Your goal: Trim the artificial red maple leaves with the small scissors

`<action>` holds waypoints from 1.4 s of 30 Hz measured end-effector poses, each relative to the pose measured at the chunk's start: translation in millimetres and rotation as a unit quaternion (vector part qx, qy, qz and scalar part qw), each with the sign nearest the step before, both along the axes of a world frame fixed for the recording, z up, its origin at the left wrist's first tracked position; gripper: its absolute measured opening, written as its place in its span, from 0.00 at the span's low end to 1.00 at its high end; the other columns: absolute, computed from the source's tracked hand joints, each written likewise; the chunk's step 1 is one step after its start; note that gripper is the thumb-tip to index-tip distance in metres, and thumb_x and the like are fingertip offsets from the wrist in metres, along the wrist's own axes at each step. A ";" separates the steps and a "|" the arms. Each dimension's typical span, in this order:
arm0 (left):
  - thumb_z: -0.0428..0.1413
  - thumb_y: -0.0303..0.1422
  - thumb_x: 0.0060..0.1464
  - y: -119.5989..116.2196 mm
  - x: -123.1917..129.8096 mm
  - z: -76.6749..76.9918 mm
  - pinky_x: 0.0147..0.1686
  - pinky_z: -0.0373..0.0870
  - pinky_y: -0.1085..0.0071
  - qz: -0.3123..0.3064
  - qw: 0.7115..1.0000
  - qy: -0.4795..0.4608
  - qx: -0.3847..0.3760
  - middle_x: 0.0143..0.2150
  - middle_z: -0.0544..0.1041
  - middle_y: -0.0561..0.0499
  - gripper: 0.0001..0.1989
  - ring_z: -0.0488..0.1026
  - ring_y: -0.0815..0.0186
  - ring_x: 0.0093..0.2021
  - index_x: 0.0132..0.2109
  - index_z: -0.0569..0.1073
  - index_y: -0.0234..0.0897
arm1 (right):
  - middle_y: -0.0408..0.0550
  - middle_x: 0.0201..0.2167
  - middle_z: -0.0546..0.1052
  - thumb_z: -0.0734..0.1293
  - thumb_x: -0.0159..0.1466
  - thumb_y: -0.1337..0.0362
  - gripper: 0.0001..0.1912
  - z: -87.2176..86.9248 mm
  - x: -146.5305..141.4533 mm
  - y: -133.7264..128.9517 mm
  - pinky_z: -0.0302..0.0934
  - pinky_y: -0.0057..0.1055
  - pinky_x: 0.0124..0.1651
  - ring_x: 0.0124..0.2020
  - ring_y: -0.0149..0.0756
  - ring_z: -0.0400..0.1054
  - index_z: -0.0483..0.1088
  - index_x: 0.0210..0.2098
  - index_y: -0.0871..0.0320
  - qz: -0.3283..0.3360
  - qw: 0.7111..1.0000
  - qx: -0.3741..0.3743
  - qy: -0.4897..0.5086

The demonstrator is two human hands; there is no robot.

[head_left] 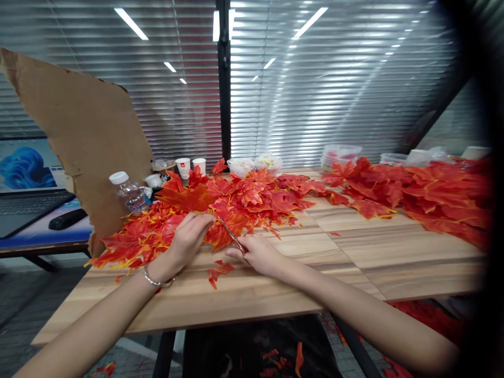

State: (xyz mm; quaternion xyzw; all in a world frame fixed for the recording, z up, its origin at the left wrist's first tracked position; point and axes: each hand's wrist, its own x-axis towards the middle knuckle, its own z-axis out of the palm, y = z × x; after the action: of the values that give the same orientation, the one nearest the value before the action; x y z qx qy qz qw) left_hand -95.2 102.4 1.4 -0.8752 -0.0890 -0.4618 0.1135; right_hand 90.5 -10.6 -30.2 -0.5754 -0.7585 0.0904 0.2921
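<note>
My right hand (258, 254) is closed round the handles of a pair of scissors (233, 237). The slim blades point up and left, towards my left fingers. With its fingers pinched together, my left hand (191, 236) holds a red-orange artificial maple leaf (223, 231) close beside the blades; the exact grip is partly hidden. Behind both hands spreads a heap of red artificial maple leaves (255, 194) with yellow edges and stems. Small cut leaf scraps (218, 272) lie on the wooden table (275, 294) just in front of my hands.
A second leaf pile (394, 184) covers the right side. At the left stand a cardboard sheet (82, 126), a plastic bottle (132, 194) and a laptop (31, 184). Paper cups (183, 167) and plastic tubs (340, 156) line the back. More scraps (299, 359) lie below the table edge.
</note>
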 end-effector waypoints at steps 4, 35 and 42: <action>0.51 0.25 0.55 -1.2 0.6 -0.5 0.39 0.68 0.69 -0.006 1.000 -0.001 0.004 0.38 0.76 0.48 0.09 0.69 0.66 0.38 0.43 0.70 0.36 | 0.43 0.20 0.66 0.52 0.62 0.42 0.27 -1.8 0.6 1.3 0.41 0.24 0.24 0.21 0.26 0.54 0.61 0.23 0.60 0.013 1.000 0.003 0.015; 0.49 0.22 0.55 -13.3 3.9 -7.5 0.42 0.72 0.66 -0.119 0.988 0.102 -0.003 0.55 0.64 0.41 0.19 0.68 0.63 0.47 0.54 0.64 0.39 | 0.38 0.14 0.66 0.54 0.65 0.53 0.17 5.6 19.0 13.1 0.54 0.20 0.22 0.16 0.25 0.61 0.64 0.29 0.60 -0.029 0.977 0.050 0.206; 0.53 0.14 0.45 -31.8 2.0 3.9 0.35 0.76 0.67 -0.138 0.989 -0.010 0.048 0.57 0.58 0.43 0.30 0.71 0.67 0.39 0.54 0.64 0.44 | 0.56 0.31 0.75 0.58 0.62 0.56 0.16 21.0 162.5 5.3 0.53 0.26 0.31 0.31 0.36 0.67 0.68 0.32 0.64 -0.328 0.942 0.063 0.040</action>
State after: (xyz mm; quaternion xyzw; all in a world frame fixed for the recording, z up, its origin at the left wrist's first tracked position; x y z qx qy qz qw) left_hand -93.2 70.6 5.3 -0.8679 0.0538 -0.4855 0.0900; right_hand 252.9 -5.4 -9.2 -0.7684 -0.5198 -0.0352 0.3717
